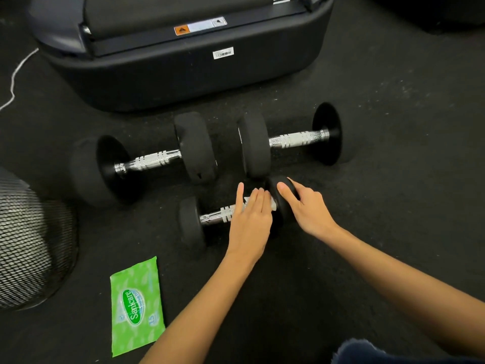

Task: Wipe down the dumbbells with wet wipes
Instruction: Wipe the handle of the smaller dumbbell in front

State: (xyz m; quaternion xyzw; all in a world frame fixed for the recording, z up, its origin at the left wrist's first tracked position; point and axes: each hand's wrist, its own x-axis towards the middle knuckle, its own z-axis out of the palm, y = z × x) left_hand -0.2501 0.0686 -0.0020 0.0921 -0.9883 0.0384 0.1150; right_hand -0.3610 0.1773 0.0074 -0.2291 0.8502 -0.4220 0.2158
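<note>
over on the far left a black mesh thing [29, 248] is sitting at the edge of the dark floor [380, 179]. just right of it, near the camera, the green wet wipes pack [136, 306] is lying flat. can't tell if the flap is open or how many wipes are in it, though the front says 15.

further back, two big dumbbells are lying end to end in front of a treadmill base [183, 74]: the left big dumbbell [154, 160] and the right big dumbbell [294, 139], neither being touched.

the small dumbbell [210, 218] is nearer, and that's the one getting cleaned right now. the left hand [252, 219] is lying flat, fingers straight, pressing a white wipe [273, 204] onto the right end of the chrome handle. the right hand [307, 208] is curling over the right-hand weight, gripping it so it isn't rolling.

i'm guessing the next move is running the wipe left along the handle, then doing the heads, while steadying the thing.
</note>
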